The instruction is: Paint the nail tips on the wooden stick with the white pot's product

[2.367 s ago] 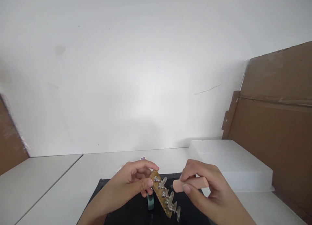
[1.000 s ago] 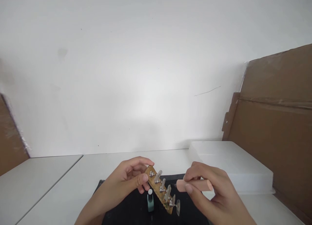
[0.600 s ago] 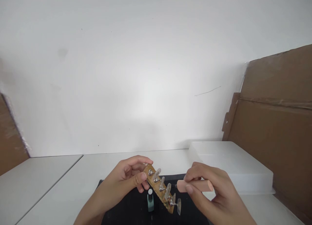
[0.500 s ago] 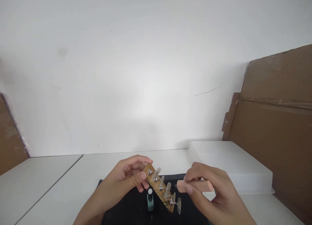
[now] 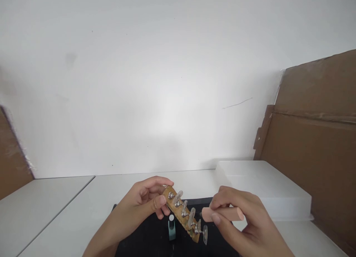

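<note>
Left hand still gripping the wooden holder (barely shifted), right hand still clasping the pink cap.

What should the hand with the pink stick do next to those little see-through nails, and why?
Probably bring the pink stick a little to the left, onto one of the clear nail tips. The right hand holds it aimed at them, its end close but apparently not touching, while the left hand holds the wooden strip tilted above the black mat.
</note>
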A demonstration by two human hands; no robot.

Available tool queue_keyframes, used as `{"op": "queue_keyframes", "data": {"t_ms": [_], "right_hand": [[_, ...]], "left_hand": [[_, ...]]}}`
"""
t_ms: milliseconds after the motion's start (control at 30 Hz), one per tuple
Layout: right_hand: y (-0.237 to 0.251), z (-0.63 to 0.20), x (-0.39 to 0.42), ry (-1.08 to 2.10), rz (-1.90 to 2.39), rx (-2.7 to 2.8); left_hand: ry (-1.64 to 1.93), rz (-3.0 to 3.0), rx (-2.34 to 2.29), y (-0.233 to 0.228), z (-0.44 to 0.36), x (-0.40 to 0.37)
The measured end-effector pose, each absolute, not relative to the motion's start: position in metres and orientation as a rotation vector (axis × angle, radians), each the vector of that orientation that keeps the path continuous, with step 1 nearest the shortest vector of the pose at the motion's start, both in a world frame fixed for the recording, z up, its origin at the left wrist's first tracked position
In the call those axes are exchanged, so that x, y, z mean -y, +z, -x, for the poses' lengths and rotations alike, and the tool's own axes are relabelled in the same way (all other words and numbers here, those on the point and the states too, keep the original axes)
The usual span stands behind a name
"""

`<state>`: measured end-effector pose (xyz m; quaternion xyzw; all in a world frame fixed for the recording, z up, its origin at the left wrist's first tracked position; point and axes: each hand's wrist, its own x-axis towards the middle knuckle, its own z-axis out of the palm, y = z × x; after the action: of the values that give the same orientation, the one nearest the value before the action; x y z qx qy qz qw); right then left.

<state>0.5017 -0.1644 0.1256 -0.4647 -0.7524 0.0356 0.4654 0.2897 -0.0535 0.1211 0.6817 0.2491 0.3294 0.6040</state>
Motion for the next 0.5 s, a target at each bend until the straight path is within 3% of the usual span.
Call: {"op": "queue_keyframes", "data": {"t_ms": [500], "right_hand": [[0.1299, -0.5015, 0.1663, 0.053, 1.137, 1.845]], "left_hand": [[0.769, -1.588, -0.583, 0.1221, -0.2891, 0.0532]]}}
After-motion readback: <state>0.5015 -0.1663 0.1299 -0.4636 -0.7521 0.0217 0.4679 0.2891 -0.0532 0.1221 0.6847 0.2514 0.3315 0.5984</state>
